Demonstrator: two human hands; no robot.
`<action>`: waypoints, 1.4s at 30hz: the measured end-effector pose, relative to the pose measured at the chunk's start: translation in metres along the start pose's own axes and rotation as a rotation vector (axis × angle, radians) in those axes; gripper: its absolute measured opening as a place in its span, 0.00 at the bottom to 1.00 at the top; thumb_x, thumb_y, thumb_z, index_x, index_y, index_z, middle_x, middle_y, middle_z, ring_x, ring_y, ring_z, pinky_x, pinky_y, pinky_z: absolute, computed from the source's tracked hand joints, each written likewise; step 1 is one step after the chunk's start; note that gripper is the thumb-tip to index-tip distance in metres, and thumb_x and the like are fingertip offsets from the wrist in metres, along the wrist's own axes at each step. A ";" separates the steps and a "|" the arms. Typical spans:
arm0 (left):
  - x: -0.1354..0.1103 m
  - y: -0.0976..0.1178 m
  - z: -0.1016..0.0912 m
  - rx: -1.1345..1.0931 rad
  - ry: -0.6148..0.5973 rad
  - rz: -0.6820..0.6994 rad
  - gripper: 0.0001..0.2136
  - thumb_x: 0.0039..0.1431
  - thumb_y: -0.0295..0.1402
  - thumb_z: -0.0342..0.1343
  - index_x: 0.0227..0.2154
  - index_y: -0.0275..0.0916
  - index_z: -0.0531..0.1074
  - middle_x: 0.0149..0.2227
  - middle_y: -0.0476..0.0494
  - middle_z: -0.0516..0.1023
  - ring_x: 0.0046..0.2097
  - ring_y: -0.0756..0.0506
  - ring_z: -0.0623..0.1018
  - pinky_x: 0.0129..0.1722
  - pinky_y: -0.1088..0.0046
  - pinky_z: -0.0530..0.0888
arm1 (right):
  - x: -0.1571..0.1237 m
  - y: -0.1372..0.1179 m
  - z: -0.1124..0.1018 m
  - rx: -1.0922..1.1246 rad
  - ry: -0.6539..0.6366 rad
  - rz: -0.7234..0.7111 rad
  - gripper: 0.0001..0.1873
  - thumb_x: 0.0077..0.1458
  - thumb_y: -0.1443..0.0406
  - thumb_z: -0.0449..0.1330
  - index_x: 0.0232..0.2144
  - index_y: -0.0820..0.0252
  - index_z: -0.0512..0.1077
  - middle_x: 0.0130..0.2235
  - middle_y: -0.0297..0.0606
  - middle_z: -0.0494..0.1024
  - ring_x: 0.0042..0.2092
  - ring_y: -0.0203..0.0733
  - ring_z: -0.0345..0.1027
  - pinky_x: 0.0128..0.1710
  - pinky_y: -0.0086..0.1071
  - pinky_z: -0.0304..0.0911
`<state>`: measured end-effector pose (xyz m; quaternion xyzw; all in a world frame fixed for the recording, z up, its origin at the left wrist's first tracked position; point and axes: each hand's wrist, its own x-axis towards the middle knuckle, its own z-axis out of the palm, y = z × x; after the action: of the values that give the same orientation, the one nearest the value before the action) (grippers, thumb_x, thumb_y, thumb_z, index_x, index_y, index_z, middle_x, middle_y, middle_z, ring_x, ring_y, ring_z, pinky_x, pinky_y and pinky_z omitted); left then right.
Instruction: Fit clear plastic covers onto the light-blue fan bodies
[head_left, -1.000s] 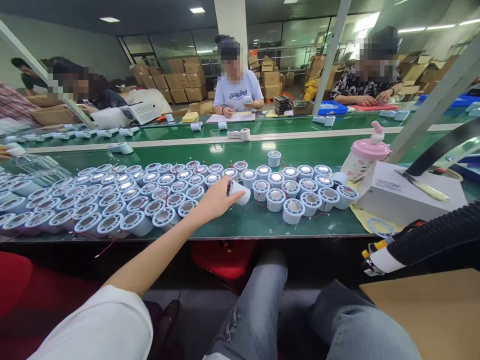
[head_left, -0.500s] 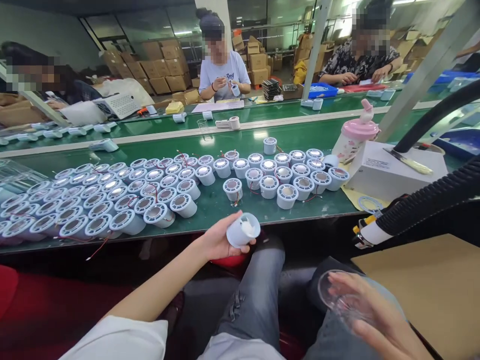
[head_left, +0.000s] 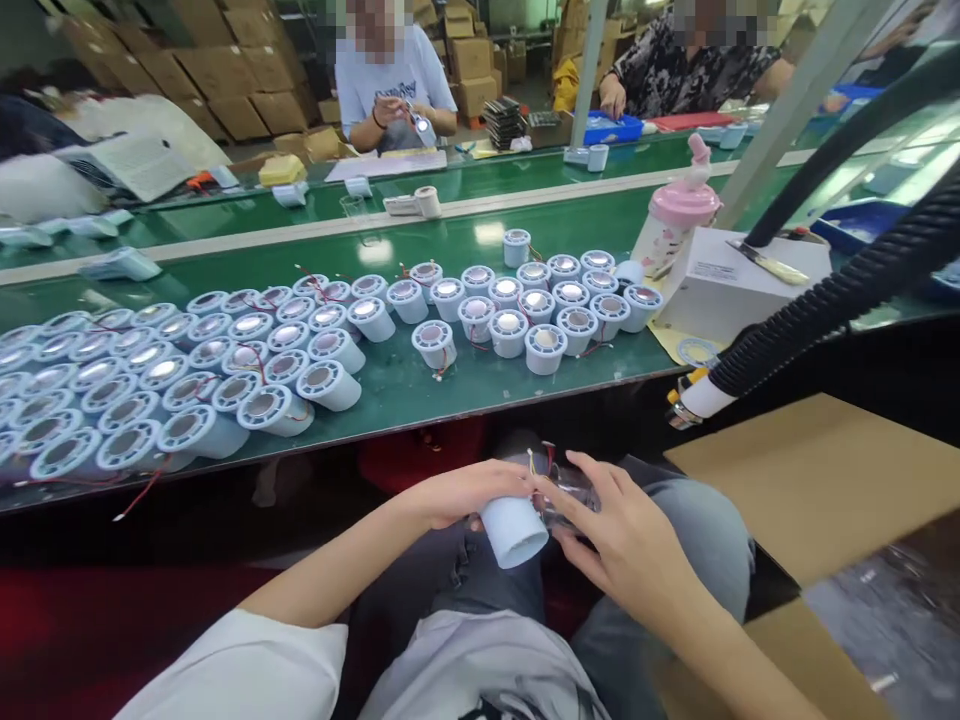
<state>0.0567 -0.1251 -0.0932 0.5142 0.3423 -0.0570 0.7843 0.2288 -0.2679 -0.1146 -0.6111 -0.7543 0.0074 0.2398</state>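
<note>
Above my lap, my left hand (head_left: 466,490) is wrapped round a light blue plastic cylinder housing (head_left: 513,532), its open end tilted down toward me. Close beside it, my right hand (head_left: 628,528) grips a clear plastic cup (head_left: 576,490), partly hidden by the fingers. Thin wires (head_left: 534,464) stick up between the two hands. The right fingertips reach the top of the housing; whether the cup touches it I cannot tell. Many similar light blue housings (head_left: 201,432) with round metallic centres stand in rows on the green table (head_left: 397,415).
A pink-lidded cup (head_left: 679,215) and a white box (head_left: 739,285) stand at the right of the table. A black ribbed hose (head_left: 810,315) hangs in from the right, above a cardboard sheet (head_left: 817,480). Co-workers sit across the table.
My right hand has moved left and up with the clear cup, coming together with my left hand. The housing has turned from open end up to open end down. The view has shifted.
</note>
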 end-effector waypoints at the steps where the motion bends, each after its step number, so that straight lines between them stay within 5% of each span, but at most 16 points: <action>1: 0.003 0.001 0.006 0.061 -0.010 0.016 0.11 0.53 0.38 0.61 0.33 0.34 0.76 0.27 0.49 0.73 0.24 0.54 0.67 0.17 0.82 0.59 | 0.003 0.000 0.000 -0.051 0.004 0.017 0.27 0.54 0.72 0.59 0.56 0.51 0.69 0.55 0.51 0.68 0.48 0.59 0.67 0.42 0.51 0.72; 5: 0.009 0.008 0.022 0.498 0.036 0.281 0.07 0.57 0.33 0.58 0.36 0.37 0.77 0.36 0.48 0.74 0.38 0.50 0.72 0.39 0.77 0.68 | 0.001 0.006 -0.002 -0.121 -0.033 0.132 0.18 0.50 0.75 0.61 0.43 0.57 0.77 0.54 0.50 0.71 0.46 0.58 0.67 0.39 0.48 0.72; 8: 0.009 0.008 0.027 0.723 0.105 0.440 0.08 0.60 0.33 0.55 0.38 0.38 0.76 0.39 0.45 0.72 0.42 0.47 0.73 0.44 0.72 0.68 | -0.008 0.012 -0.006 0.032 -0.109 0.223 0.09 0.48 0.76 0.63 0.29 0.57 0.76 0.53 0.45 0.71 0.50 0.57 0.66 0.38 0.42 0.72; 12: 0.012 0.000 0.029 0.687 0.195 0.524 0.15 0.53 0.38 0.63 0.41 0.39 0.73 0.40 0.45 0.71 0.41 0.47 0.73 0.40 0.72 0.69 | -0.015 0.015 -0.015 0.487 -0.177 0.397 0.04 0.53 0.67 0.64 0.27 0.56 0.72 0.53 0.40 0.69 0.50 0.49 0.67 0.44 0.39 0.69; 16: 0.019 -0.010 0.024 0.654 0.202 0.613 0.31 0.39 0.46 0.71 0.48 0.42 0.73 0.42 0.44 0.68 0.42 0.44 0.72 0.41 0.70 0.71 | -0.016 0.017 -0.024 0.762 -0.126 0.500 0.16 0.64 0.61 0.52 0.27 0.58 0.73 0.48 0.42 0.70 0.46 0.45 0.69 0.45 0.37 0.66; 22: 0.024 -0.011 0.018 0.686 0.047 0.666 0.31 0.41 0.41 0.71 0.52 0.46 0.73 0.57 0.37 0.65 0.58 0.35 0.67 0.59 0.58 0.64 | -0.019 0.022 -0.028 1.007 -0.016 0.686 0.18 0.58 0.57 0.59 0.20 0.59 0.73 0.45 0.43 0.74 0.49 0.50 0.67 0.37 0.34 0.68; 27: 0.022 -0.006 0.026 0.498 -0.077 0.522 0.32 0.48 0.38 0.68 0.57 0.43 0.67 0.55 0.38 0.72 0.53 0.39 0.74 0.51 0.65 0.73 | -0.020 0.028 -0.027 1.285 0.077 0.837 0.16 0.55 0.56 0.63 0.20 0.59 0.76 0.44 0.42 0.76 0.42 0.45 0.71 0.36 0.35 0.71; 30: 0.023 -0.007 0.031 0.311 -0.110 0.441 0.32 0.47 0.35 0.68 0.57 0.42 0.65 0.54 0.38 0.71 0.50 0.41 0.76 0.48 0.67 0.74 | -0.023 0.031 -0.027 1.258 0.064 0.729 0.12 0.54 0.56 0.64 0.25 0.57 0.79 0.48 0.43 0.77 0.48 0.50 0.72 0.42 0.40 0.72; 32: 0.025 -0.009 0.032 0.175 -0.111 0.395 0.32 0.48 0.33 0.68 0.57 0.41 0.64 0.55 0.37 0.70 0.50 0.42 0.76 0.49 0.66 0.74 | -0.027 0.032 -0.027 1.049 0.038 0.549 0.08 0.52 0.59 0.67 0.36 0.53 0.80 0.55 0.41 0.74 0.56 0.54 0.66 0.51 0.45 0.68; 35: 0.025 -0.011 0.032 0.062 -0.116 0.347 0.32 0.49 0.33 0.67 0.57 0.42 0.62 0.55 0.36 0.70 0.48 0.43 0.76 0.44 0.67 0.75 | -0.033 0.031 -0.025 0.678 0.022 0.346 0.18 0.55 0.65 0.64 0.49 0.50 0.74 0.60 0.40 0.69 0.59 0.51 0.64 0.59 0.47 0.62; 38: 0.023 -0.009 0.032 0.069 -0.150 0.326 0.32 0.49 0.34 0.67 0.58 0.43 0.62 0.55 0.37 0.70 0.45 0.44 0.76 0.39 0.70 0.75 | -0.037 0.031 -0.026 0.588 0.013 0.305 0.15 0.57 0.66 0.62 0.48 0.52 0.73 0.58 0.41 0.71 0.58 0.51 0.66 0.57 0.46 0.64; 42: 0.017 -0.002 0.032 0.207 -0.130 0.404 0.34 0.48 0.33 0.68 0.59 0.43 0.65 0.56 0.38 0.71 0.49 0.43 0.76 0.47 0.70 0.73 | -0.037 0.031 -0.030 0.746 -0.035 0.355 0.19 0.55 0.64 0.63 0.50 0.53 0.69 0.55 0.42 0.72 0.57 0.52 0.66 0.54 0.44 0.69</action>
<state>0.0839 -0.1482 -0.0970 0.6451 0.1739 0.0333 0.7433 0.2736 -0.3028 -0.1108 -0.6026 -0.5869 0.3319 0.4269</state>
